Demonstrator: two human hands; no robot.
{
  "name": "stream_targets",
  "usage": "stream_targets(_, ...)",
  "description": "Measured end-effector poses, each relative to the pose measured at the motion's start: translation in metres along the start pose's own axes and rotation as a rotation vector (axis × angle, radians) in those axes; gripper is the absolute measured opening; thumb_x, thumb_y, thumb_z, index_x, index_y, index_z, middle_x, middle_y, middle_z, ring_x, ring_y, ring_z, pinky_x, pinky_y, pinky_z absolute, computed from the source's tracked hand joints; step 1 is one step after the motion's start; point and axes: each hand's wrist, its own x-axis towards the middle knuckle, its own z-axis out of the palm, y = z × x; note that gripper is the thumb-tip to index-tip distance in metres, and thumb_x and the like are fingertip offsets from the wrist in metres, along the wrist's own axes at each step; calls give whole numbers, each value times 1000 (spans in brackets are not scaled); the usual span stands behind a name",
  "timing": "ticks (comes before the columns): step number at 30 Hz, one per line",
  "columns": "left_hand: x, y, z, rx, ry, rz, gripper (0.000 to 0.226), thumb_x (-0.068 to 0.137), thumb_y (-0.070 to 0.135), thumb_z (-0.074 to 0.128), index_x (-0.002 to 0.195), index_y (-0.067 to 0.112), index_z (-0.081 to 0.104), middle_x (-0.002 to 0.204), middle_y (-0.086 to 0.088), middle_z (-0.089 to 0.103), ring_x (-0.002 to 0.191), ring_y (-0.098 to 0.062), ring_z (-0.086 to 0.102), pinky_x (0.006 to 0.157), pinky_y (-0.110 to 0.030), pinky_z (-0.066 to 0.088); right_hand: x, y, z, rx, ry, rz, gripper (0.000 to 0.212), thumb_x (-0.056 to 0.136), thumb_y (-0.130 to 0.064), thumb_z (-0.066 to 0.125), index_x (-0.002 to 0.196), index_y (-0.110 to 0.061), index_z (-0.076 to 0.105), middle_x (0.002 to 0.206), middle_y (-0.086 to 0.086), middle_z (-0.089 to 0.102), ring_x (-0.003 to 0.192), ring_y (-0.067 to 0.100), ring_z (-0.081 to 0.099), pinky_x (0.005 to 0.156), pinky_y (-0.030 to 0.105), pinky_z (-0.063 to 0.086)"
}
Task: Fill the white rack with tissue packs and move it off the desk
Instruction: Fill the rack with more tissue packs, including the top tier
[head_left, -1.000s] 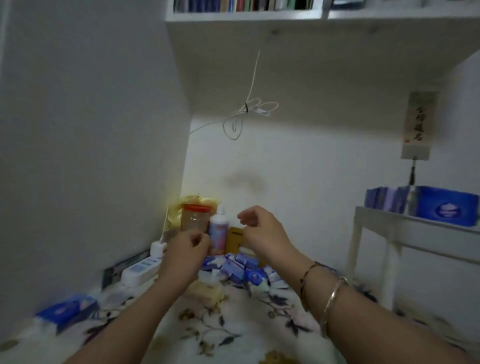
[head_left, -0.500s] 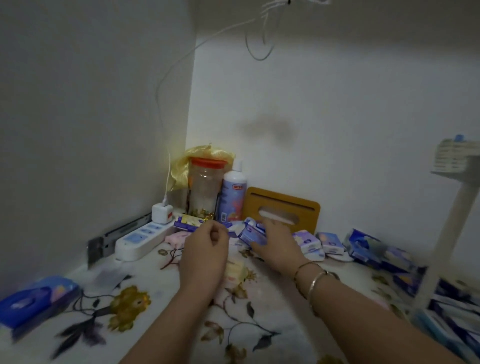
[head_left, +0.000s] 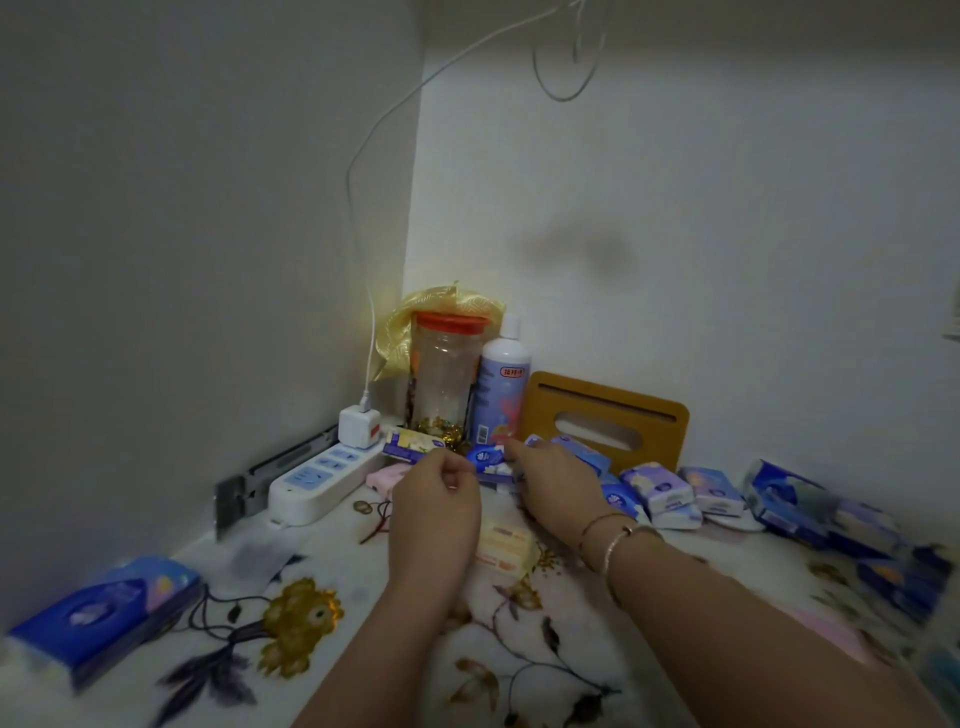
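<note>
Several small tissue packs lie along the back of the floral-covered desk (head_left: 545, 649). A blue tissue pack (head_left: 485, 458) sits in front of the white bottle. My right hand (head_left: 558, 486) reaches over it, with its fingers curled on the pack's right end. My left hand (head_left: 436, 512) is just left of that pack with its fingers curled and thumb against forefinger; whether it pinches the pack is hidden. More packs (head_left: 657, 486) lie to the right, and a yellow pack (head_left: 506, 545) lies between my wrists. Only a sliver of the white rack (head_left: 955, 325) shows at the right edge.
In the back corner stand a clear jar with an orange lid (head_left: 447, 379), a white bottle (head_left: 503, 384) and a wooden tissue-box cover (head_left: 605, 415). A power strip (head_left: 322, 478) with a charger lies by the left wall. A blue tissue box (head_left: 104, 608) sits front left.
The view has tipped down from the shelf to the desk corner. Both hands dropped from mid-air to the tissue packs, and the right hand now lies on the blue pack.
</note>
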Motion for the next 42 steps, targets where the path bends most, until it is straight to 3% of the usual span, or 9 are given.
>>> stream_targets(9,9,4,3,-471,-199,-411,31,87,42,64,88,12,56,76,-2,60,75,-17,58,79,-35,49,-32,1,-36,631,193,-37,14,88,-16,62,99,-25,58,109,-8,63,98,6,55,79,15,43)
stream_targets(13,10,7,5,-812,-151,-397,40,93,26,59,126,9,46,103,-13,66,90,-23,66,69,-30,52,-38,-7,-41,811,27,-69,36,78,-5,72,106,-28,65,114,-7,64,106,6,58,94,21,48)
stream_targets(18,8,2,-3,-508,-42,-223,38,98,14,47,135,10,41,124,-10,59,106,-25,61,91,-41,51,-46,-6,-54,952,109,226,33,86,-5,61,114,-22,54,111,2,65,99,15,64,77,29,56)
stream_targets(22,-1,5,-2,-367,-54,-110,27,100,13,43,126,17,43,125,-7,56,108,-25,58,92,-43,50,-53,-6,-85,1431,189,362,26,89,8,51,109,-9,56,90,5,66,69,8,65,50,17,52)
stream_targets(25,-9,13,6,-465,-210,-177,18,101,15,43,117,22,45,107,-4,62,89,-21,64,77,-46,56,-54,-12,-96,1631,37,307,27,87,10,50,106,-8,60,105,17,64,82,21,65,58,22,55)
stream_targets(29,-15,21,10,-668,-370,-262,37,95,44,49,121,18,53,105,-10,70,86,-21,71,66,-35,55,-56,-14,-97,1579,-62,202,30,91,8,48,118,-1,55,113,15,65,94,21,65,69,21,57)
stream_targets(34,-21,17,2,-580,-423,-205,40,90,20,63,125,9,48,103,-9,70,84,-19,70,75,-36,57,-54,-5,-87,1539,99,224,20,92,1,53,110,-8,57,108,5,66,108,21,61,79,20,55)
stream_targets(38,-23,15,-1,-518,-387,-197,36,93,20,58,125,15,43,105,-7,65,75,-13,67,50,-22,54,-58,25,-70,704,138,475,31,93,-31,56,118,-13,53,122,8,54,118,26,48,91,32,43)
stream_targets(42,-23,11,2,-399,-344,-146,34,96,20,54,127,17,41,110,-8,62,83,-15,65,63,-25,53,-76,42,-56,173,-121,494,59,85,-53,58,128,-17,40,129,14,44,121,34,41,96,39,39)
